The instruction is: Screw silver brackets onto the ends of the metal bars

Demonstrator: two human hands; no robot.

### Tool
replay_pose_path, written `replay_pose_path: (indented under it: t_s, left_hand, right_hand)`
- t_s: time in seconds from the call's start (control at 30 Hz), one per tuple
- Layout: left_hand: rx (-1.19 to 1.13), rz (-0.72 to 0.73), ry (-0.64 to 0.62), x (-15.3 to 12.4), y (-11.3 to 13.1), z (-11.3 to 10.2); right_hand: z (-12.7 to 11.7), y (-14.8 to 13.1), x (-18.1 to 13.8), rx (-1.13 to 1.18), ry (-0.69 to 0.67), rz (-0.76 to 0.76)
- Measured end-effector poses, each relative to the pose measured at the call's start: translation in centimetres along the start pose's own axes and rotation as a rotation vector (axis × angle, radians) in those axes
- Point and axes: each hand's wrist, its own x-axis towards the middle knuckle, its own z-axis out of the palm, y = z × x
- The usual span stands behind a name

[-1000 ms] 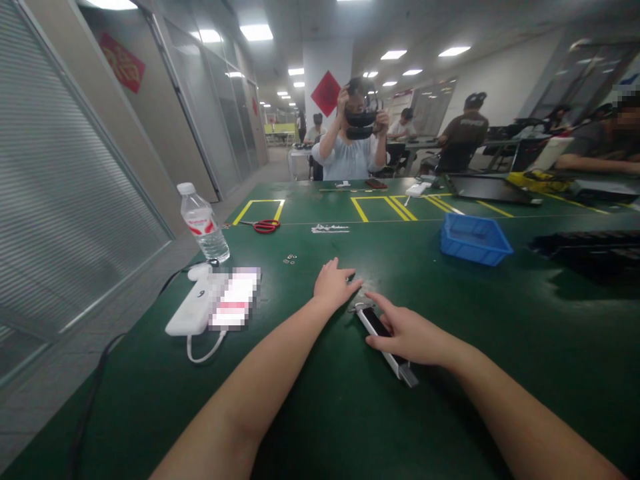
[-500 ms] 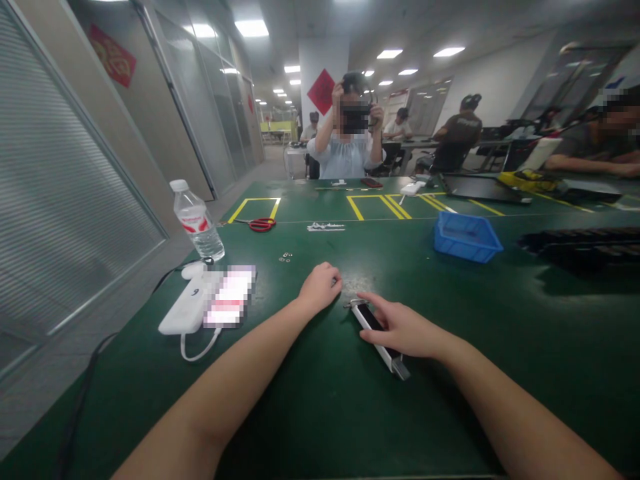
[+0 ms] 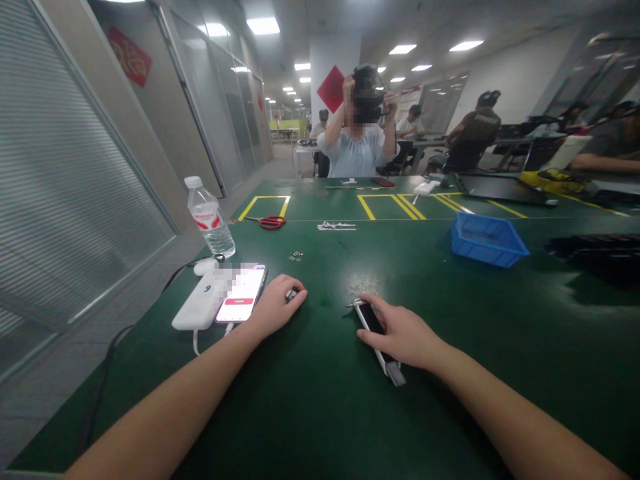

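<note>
My right hand (image 3: 400, 332) lies over a long white and black device (image 3: 376, 331) on the green table (image 3: 320, 400), fingers curled round its edges. A small metal piece sticks out at the device's far end. My left hand (image 3: 274, 308) is closed in a loose fist on the table, to the right of a lit phone (image 3: 241, 301). A small grey object shows at its fingertips; I cannot make out what it is.
A white power bank (image 3: 196, 304) with a cable lies beside the phone, a water bottle (image 3: 210, 217) behind it. Small metal parts (image 3: 296, 255), red scissors (image 3: 271, 222) and a blue bin (image 3: 487, 238) sit farther out. A person across the table holds a headset to their head.
My left hand closed from open fingers into a fist and moved left, from beside the device towards the phone. My right hand stayed on the device.
</note>
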Motion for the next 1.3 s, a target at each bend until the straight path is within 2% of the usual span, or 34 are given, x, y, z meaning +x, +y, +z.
replay_pose_path:
  t_s: [0.17, 0.33, 0.43, 0.5, 0.63, 1.3]
  left_hand:
    - [-0.098, -0.088, 0.018, 0.0, 0.9, -0.2]
    - [-0.108, -0.142, 0.038, -1.7, 1.8, -0.6]
    - [0.005, -0.064, 0.013, -2.9, 1.9, -1.0]
    - [0.105, -0.005, -0.047, -3.4, 1.9, -1.3]
    - [0.240, -0.002, -0.139, -3.3, 1.9, -1.8]
    - [0.067, 0.028, -0.107, -2.7, 1.7, -2.4]
  right_hand:
    - [1.0, -2.7, 1.3, -0.096, -0.003, 0.028]
    - [0.9, -2.5, 1.3, -0.045, -0.008, 0.012]
    - [0.9, -1.6, 0.9, 0.018, -0.043, -0.073]
    - [1.0, -1.3, 0.7, 0.025, -0.057, -0.107]
    - [1.0, -1.3, 0.5, 0.020, -0.073, -0.114]
    - [0.9, -1.5, 0.5, -0.027, -0.080, -0.094]
